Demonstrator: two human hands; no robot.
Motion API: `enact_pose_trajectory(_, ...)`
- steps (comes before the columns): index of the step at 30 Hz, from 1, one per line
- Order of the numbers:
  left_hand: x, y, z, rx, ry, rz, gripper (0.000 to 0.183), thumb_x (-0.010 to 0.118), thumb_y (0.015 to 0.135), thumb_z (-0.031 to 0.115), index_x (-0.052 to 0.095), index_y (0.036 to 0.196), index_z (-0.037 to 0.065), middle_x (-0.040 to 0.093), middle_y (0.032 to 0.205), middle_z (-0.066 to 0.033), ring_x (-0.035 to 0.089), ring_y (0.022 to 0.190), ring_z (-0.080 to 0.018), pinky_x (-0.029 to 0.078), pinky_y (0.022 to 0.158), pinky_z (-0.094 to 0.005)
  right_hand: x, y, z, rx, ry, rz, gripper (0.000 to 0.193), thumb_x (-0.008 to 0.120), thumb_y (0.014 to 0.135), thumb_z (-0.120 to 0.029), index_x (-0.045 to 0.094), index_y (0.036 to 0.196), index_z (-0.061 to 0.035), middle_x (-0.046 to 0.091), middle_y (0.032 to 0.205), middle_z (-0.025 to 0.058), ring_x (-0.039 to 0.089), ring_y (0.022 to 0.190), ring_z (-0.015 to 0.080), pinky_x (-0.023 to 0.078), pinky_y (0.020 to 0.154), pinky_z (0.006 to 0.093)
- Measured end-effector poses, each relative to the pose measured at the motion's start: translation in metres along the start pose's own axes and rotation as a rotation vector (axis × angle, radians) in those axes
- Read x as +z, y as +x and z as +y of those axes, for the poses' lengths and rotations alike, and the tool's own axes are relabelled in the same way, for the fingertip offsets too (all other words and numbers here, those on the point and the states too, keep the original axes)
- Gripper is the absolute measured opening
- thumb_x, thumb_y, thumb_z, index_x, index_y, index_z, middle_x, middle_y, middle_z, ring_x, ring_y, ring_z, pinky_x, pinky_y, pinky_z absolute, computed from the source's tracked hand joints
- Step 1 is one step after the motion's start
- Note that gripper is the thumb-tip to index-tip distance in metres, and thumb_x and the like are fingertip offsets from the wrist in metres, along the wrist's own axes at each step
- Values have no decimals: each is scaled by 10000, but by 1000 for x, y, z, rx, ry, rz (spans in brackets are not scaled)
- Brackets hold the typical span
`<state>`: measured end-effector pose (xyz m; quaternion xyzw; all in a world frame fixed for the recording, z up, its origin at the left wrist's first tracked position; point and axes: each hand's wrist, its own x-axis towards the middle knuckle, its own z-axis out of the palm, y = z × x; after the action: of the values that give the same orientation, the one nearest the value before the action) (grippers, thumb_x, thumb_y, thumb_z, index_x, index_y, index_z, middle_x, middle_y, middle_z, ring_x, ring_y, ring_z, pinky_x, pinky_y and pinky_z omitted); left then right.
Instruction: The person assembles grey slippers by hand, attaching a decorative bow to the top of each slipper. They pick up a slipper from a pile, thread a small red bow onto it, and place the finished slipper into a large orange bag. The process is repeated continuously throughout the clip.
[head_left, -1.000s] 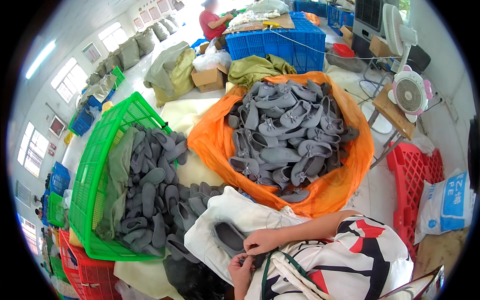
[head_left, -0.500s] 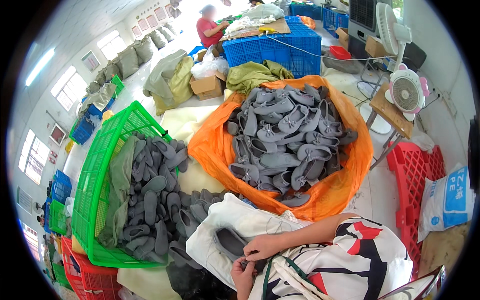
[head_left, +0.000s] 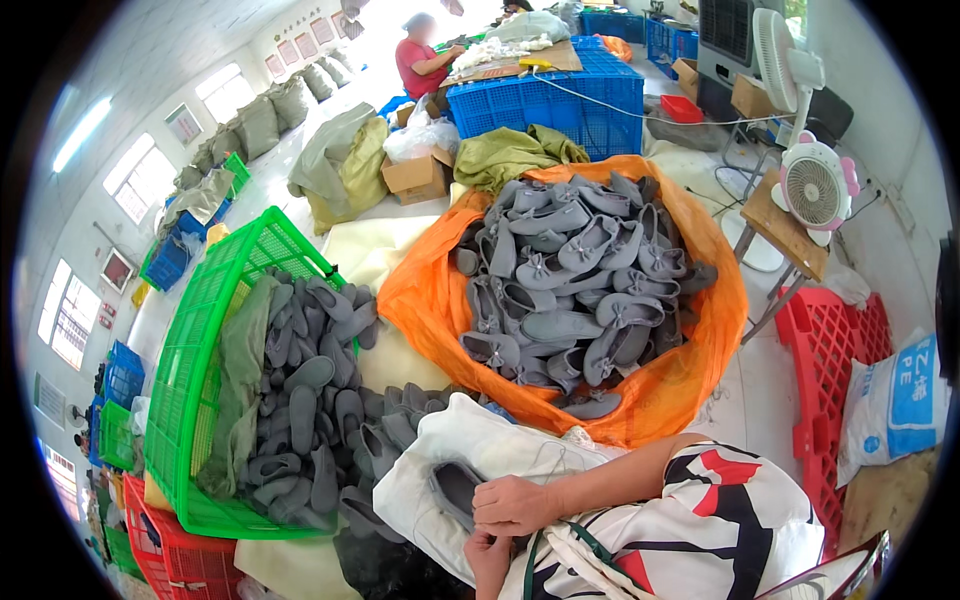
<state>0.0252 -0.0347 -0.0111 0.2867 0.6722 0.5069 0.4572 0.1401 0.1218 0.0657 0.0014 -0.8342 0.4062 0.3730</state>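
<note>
A grey slip-on shoe (head_left: 455,488) lies on a white cloth-covered cushion (head_left: 450,435) in my lap, its opening facing up. My right hand (head_left: 512,505) is closed over the near end of the shoe, fingers curled down; whatever they pinch is hidden. Just below it, my left hand (head_left: 487,556) is closed at the same end, with its fingertips tucked under the right hand. Grey shoes (head_left: 310,400) without visible bows spill from a green crate (head_left: 185,400) on the left. Ahead, grey shoes with bows (head_left: 570,270) fill an orange sack (head_left: 700,370).
A red plastic pallet (head_left: 825,400) and a white-and-blue bag (head_left: 895,400) stand at the right, near a small table (head_left: 790,235) with a fan (head_left: 815,187). Blue crates (head_left: 550,110) are stacked ahead, where a person in red (head_left: 420,65) sits. A red crate (head_left: 185,550) stands lower left.
My right hand has turned over and moved slightly left onto the shoe, covering more of its near end. My left hand's fingertips, visible before, are now mostly hidden beneath it.
</note>
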Motion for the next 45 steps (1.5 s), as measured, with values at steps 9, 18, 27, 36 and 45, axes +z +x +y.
enact_pose_trajectory(9,11,-6,31,-100,-209,4,130,656,897,46,632,1012,-10,664,811,-39,581,627,-75,447,530,-210,-17,2,15,1023,1004,-81,260,440,1036,-324,504,944,-89,641,807,39,576,554,89,450,484,221)
enact_pose_trajectory(18,2,-8,30,-82,-79,-47,108,645,904,55,645,1003,10,668,804,-31,582,641,-70,458,563,-209,-119,35,51,807,1251,619,181,567,969,-195,560,815,-101,557,601,13,488,449,118,431,443,253)
enact_pose_trajectory(27,6,-13,47,-22,65,-108,132,625,934,130,663,1024,41,668,811,-28,571,660,-75,476,583,-244,-279,40,45,295,762,1230,208,509,1001,-174,461,808,-110,427,618,-21,428,523,96,560,837,434)
enact_pose_trajectory(36,9,-12,49,14,79,-78,163,639,930,162,668,1029,36,663,796,-19,572,642,-82,473,568,-247,-302,15,54,144,523,1309,187,512,1015,-201,482,861,-100,459,704,-28,413,576,65,523,903,402)
enact_pose_trajectory(45,8,-9,42,4,100,1,122,658,897,104,662,976,11,663,791,-28,593,657,-89,473,586,-238,-295,4,84,188,77,1280,177,502,1022,-194,479,892,-75,450,729,-47,384,602,28,493,820,267)
